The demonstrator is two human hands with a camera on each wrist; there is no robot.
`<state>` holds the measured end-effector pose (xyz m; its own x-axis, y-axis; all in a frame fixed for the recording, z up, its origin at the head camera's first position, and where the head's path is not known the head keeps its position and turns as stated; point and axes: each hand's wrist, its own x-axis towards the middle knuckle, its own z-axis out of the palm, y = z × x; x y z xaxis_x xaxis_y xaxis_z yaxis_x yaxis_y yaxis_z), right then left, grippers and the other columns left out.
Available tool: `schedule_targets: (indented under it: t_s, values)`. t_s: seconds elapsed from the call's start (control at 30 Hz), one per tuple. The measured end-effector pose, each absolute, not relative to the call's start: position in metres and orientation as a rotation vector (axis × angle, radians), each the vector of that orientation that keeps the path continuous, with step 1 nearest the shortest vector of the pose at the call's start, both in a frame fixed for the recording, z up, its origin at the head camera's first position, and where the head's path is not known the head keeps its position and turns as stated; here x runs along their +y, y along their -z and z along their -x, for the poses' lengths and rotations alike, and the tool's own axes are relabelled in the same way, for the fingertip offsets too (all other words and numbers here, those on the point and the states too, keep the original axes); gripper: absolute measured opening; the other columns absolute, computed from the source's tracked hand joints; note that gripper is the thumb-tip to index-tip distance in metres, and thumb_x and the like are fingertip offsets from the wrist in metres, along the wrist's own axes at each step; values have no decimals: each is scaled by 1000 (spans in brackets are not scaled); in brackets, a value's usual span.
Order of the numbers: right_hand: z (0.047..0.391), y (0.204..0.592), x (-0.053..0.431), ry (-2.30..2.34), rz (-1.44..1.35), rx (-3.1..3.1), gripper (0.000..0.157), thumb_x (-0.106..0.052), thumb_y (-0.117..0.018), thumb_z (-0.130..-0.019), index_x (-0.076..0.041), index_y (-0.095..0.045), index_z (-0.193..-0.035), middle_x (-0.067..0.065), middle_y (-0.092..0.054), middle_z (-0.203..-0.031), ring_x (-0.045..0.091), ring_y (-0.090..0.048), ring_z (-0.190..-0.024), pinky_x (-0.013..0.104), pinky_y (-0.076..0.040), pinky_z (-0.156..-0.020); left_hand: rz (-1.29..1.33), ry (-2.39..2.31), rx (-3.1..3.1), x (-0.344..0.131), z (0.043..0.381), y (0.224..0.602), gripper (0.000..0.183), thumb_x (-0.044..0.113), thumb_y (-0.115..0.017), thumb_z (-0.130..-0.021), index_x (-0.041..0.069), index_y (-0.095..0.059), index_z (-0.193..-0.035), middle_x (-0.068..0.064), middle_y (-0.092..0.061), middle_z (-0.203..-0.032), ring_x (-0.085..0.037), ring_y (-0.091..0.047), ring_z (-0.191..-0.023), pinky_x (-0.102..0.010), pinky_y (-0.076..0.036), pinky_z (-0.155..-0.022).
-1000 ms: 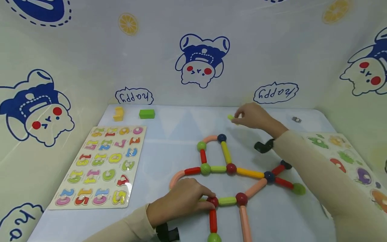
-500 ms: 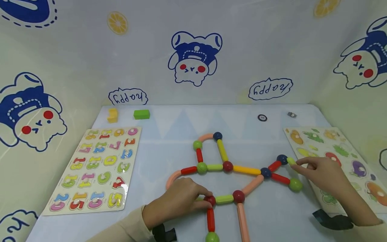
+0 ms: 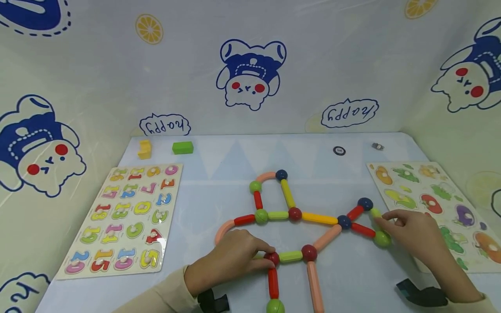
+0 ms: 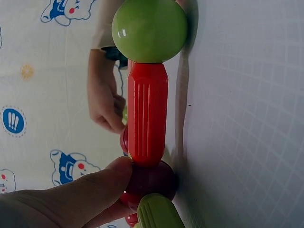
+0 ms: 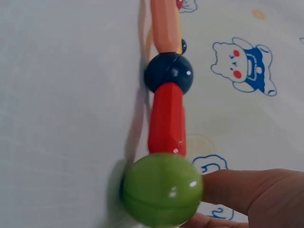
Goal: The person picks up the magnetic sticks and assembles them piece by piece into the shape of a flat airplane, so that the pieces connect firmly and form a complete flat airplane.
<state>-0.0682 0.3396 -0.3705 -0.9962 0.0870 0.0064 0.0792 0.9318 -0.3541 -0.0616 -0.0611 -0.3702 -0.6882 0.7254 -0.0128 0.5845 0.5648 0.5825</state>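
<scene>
My left hand (image 3: 225,261) pinches a dark red ball (image 3: 272,259) in a figure of magnetic rods and balls. From that ball a red rod (image 4: 147,114) leads to a green ball (image 4: 149,31), and a green rod (image 3: 290,257) leads to another red ball (image 3: 309,253). At the figure's right end my right hand (image 3: 415,234) pinches a short light green rod (image 3: 375,212). This rod spans from a dark blue ball (image 3: 365,204) towards a green ball (image 5: 162,190). The fingers partly hide it; whether it touches the green ball cannot be told.
A number puzzle board (image 3: 117,221) lies on the left and a fruit-and-vegetable board (image 3: 415,191) on the right, beneath the right hand. At the back are a yellow block (image 3: 145,149), a green block (image 3: 182,148), a black ring-like disc (image 3: 339,151) and a small grey item (image 3: 377,146).
My right hand has carried the light green rod from the back of the table to the dark blue ball, then swung it down towards the green ball. My left hand stays on the red ball.
</scene>
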Motion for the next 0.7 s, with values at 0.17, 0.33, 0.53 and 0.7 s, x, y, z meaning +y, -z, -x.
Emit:
schedule_targets:
  t_s: [0.17, 0.33, 0.53, 0.7]
  values:
    - [70, 367, 338, -568, 132, -3078, 56, -55, -64, -81, -1, -70, -95, -1, -39, -51, 17, -37, -49, 28, -21, -44, -1070, -812, 2544, -61, 61, 370, 29, 41, -70, -82, 23, -73, -105, 19, -68, -84, 12, -54, -70, -13, -40, -60]
    - [71, 368, 339, -579, 154, -3167, 60, -60, -61, -80, -3, -70, -96, -1, -43, -54, 18, -40, -52, 29, -25, -46, -1069, -818, 2539, -61, 61, 369, 29, 41, -69, -82, 23, -73, -105, 20, -67, -83, 12, -54, -71, -13, -40, -61]
    - [69, 371, 336, -565, 112, -3179, 54, -58, -62, -81, -6, -71, -92, -2, -45, -54, 17, -40, -53, 29, -25, -45, -1091, -810, 2537, -60, 61, 370, 30, 41, -69, -82, 23, -73, -105, 21, -67, -82, 13, -54, -70, -12, -40, -61]
    - [69, 371, 337, -542, 113, -3163, 58, -59, -60, -81, -4, -70, -95, -2, -45, -55, 17, -40, -52, 28, -25, -45, -1102, -795, 2550, -60, 61, 370, 29, 41, -69, -82, 24, -73, -105, 21, -67, -82, 13, -54, -70, -11, -40, -61]
